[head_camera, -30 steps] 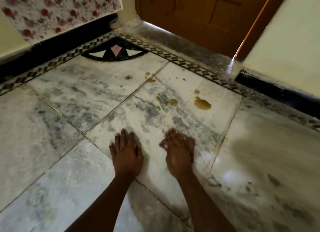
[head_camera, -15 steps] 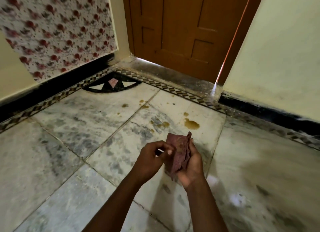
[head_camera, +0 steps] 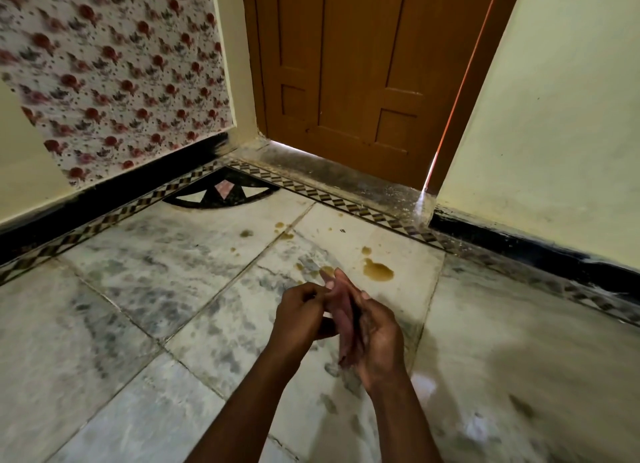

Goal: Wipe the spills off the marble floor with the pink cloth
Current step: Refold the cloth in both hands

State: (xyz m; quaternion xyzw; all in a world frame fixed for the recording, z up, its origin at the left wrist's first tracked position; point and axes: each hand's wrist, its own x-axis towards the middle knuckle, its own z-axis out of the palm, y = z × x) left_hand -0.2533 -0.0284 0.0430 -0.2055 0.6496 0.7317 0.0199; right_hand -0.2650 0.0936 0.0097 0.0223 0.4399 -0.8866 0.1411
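Note:
Both my hands are raised above the marble floor point(head_camera: 145, 310), holding the pink cloth point(head_camera: 343, 319) between them. The cloth is folded narrow and stands upright. My right hand point(head_camera: 379, 334) cups it from the right, and my left hand point(head_camera: 301, 315) pinches its left edge. Just beyond my hands lies a large brown spill point(head_camera: 378, 270). Smaller brown drops point(head_camera: 366, 250) and other spots point(head_camera: 247, 233) dot the tiles further out, with some point(head_camera: 284, 230) along the tile joint.
A closed wooden door point(head_camera: 363, 74) stands ahead behind a dusty grey threshold point(head_camera: 332, 173). A floral-papered wall point(head_camera: 121, 74) is on the left and a plain cream wall point(head_camera: 561, 116) on the right. A patterned border strip point(head_camera: 114, 215) and black skirting edge the floor.
My hands have lifted off the floor with the cloth. Since half a second ago the cloth has been folded narrower between my palms, and my view has tilted up toward the door.

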